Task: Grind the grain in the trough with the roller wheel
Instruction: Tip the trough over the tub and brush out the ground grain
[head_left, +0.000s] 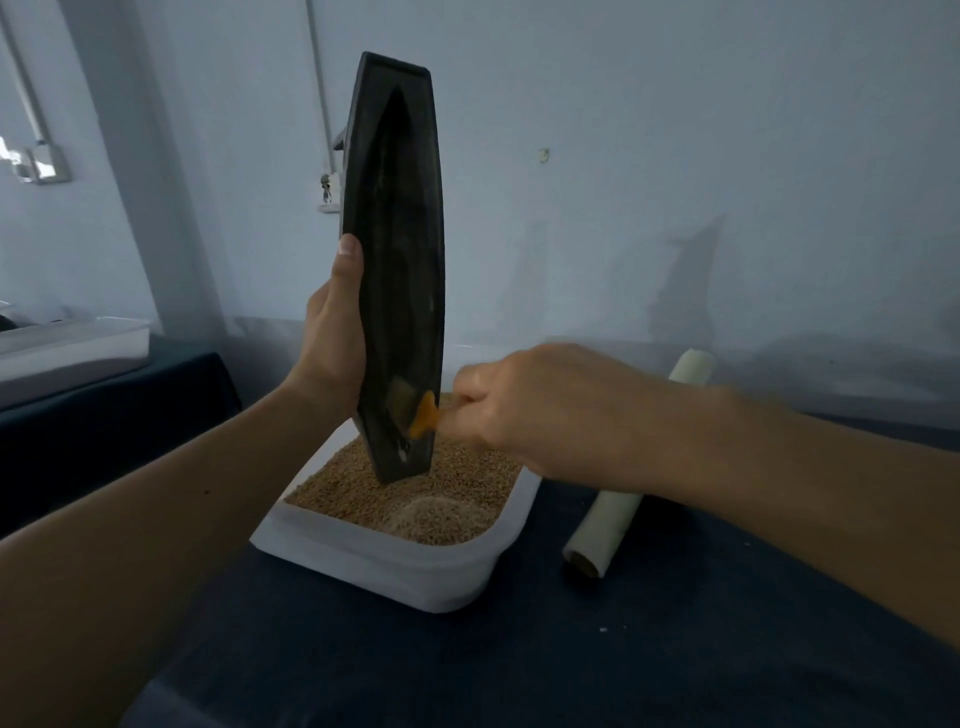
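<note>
A cream paper roll (605, 530) lies on the dark tablecloth (467, 665).

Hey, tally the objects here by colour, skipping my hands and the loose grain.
Black: 1, the trough
White: 2, the grain tub and the far-left tray
Orange: 1, the small tool
Cream: 1, the roll
Total: 5

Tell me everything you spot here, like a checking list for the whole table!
Surface: dark cloth spread over it.
Job's things: black trough stands upright, lower end in grain in a white tub; roller wheel not seen.
Clutter: cream roll lies right of the tub.
Hands: left hand grips the trough; right hand holds an orange tool at its lower end.
Cables: nothing seen.
Surroundings: wall pipe; white tray at far left.
</note>
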